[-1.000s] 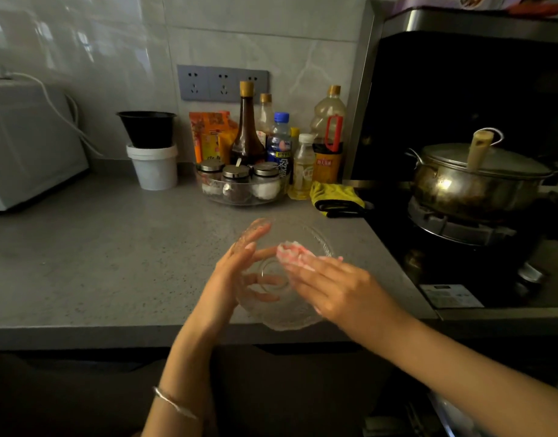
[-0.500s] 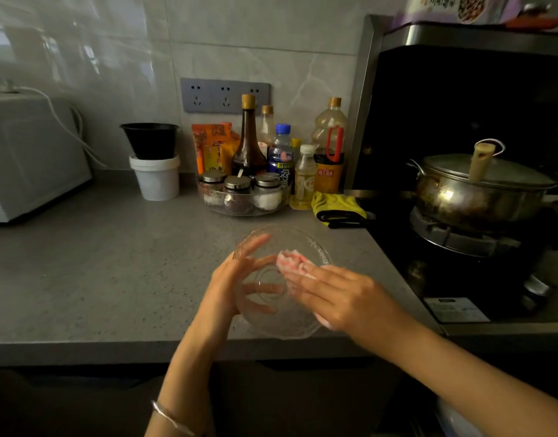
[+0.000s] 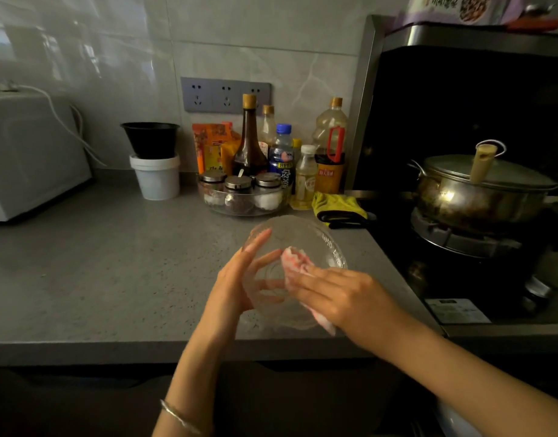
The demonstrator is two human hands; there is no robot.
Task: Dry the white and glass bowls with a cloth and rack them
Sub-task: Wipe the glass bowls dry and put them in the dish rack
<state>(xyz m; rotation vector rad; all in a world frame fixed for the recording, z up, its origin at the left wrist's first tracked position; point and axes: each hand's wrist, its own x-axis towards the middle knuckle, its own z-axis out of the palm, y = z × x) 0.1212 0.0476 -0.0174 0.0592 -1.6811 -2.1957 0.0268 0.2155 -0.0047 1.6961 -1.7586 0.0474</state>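
- A person's left hand [image 3: 236, 285] and right hand [image 3: 344, 298] hold a glass bowl [image 3: 312, 238] between them above the near edge of the grey tabletop [image 3: 114, 263].
- The bowl is tipped on edge, its mouth turned towards the right grip and its base towards the left; being round, it shows no long axis.
- The left grip is spread, with straight fingers flat against the bowl's outer base and visible through the glass.
- The right grip, fingers extended and close together, presses a pink-and-white cloth [image 3: 295, 258] against the inside of the bowl, and one end trails out below the palm.
- Whether the bowl's lower rim touches the tabletop cannot be told.
- Beyond the right grip a lidded pot [image 3: 479, 197] sits on the stove.
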